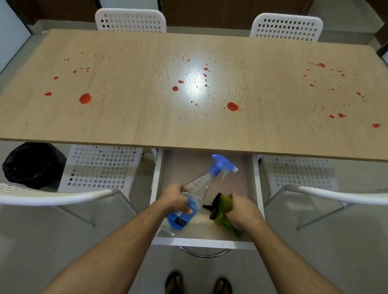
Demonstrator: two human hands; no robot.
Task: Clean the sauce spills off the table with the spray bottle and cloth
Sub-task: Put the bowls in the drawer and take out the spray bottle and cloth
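Observation:
A long light-wood table (pixel 143 123) carries red sauce spills (pixel 232 106) in three clusters: left, middle and right. Below its near edge an open white drawer (pixel 203 242) juts toward me. My left hand (pixel 176 198) grips a clear spray bottle (pixel 199 187) with blue liquid and a blue trigger head, tilted up to the right over the drawer. Beside it, my right hand (pixel 245 211) holds a bunched green cloth (pixel 223 210) with a dark edge, also over the drawer.
Two white perforated chairs (pixel 131 20) stand at the far side, and two more (pixel 102 167) flank the drawer on my side. A black-lined bin (pixel 33 164) sits on the floor at the left. My sandalled feet (pixel 199 292) stand before the drawer.

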